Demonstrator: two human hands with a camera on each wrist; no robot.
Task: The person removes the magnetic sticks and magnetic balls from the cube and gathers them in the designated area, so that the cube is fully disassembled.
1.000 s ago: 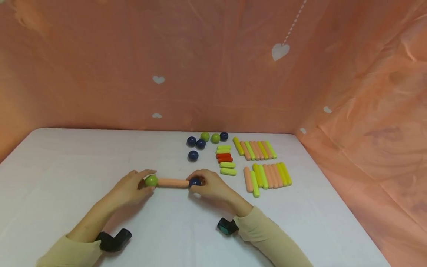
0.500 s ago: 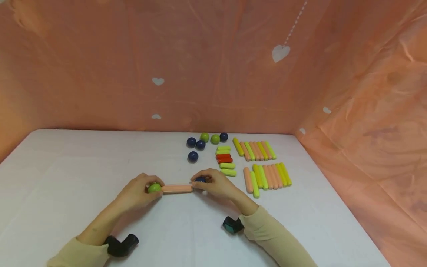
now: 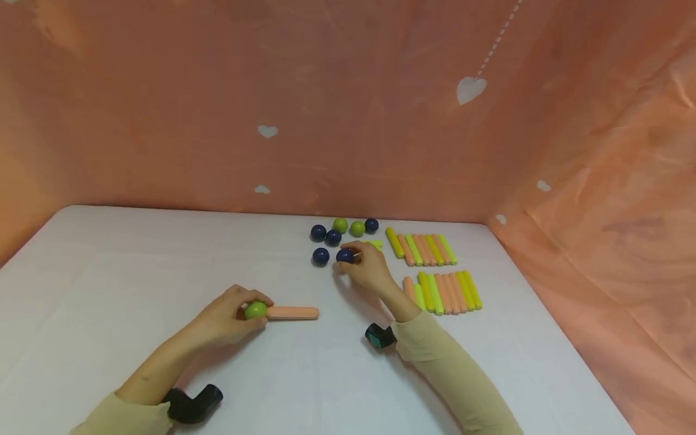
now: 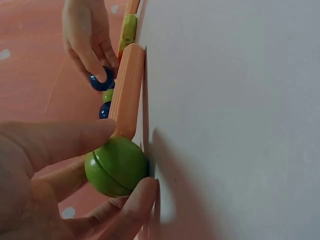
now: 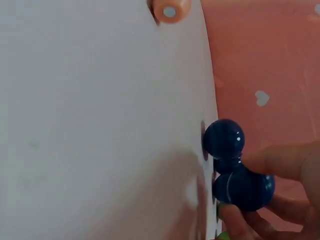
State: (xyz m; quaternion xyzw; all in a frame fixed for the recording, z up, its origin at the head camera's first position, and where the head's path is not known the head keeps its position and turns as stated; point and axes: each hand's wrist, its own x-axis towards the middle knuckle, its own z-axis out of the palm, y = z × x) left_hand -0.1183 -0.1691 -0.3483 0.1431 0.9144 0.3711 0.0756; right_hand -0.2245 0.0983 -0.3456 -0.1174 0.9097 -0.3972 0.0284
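My left hand point(image 3: 228, 314) pinches a glossy green ball point(image 3: 255, 310) between thumb and fingers. A ridged peach-orange stick point(image 3: 293, 313) extends rightward from that ball; in the left wrist view the two touch. The stick's far end is free, and a small pale grey spot marks that end point(image 5: 171, 10) in the right wrist view. Farther back, my right hand point(image 3: 370, 269) grips a dark blue ball point(image 3: 345, 256) by its fingertips. Just left of it another blue ball point(image 3: 321, 257) sits on the table. Short yellow-green sticks point(image 3: 375, 244) are mostly covered by the right hand.
Several blue and green balls point(image 3: 357, 228) cluster near the back edge of the white table point(image 3: 163, 260). To the right lie two rows of long peach, yellow and lime sticks, a back row point(image 3: 426, 249) and a nearer row point(image 3: 451, 293). A peach cloth point(image 3: 348, 109) hangs behind.
My right hand has pulled the blue ball off the stick's right end and carried it back and right. The left hand, still holding the green ball, has shifted slightly nearer and right.
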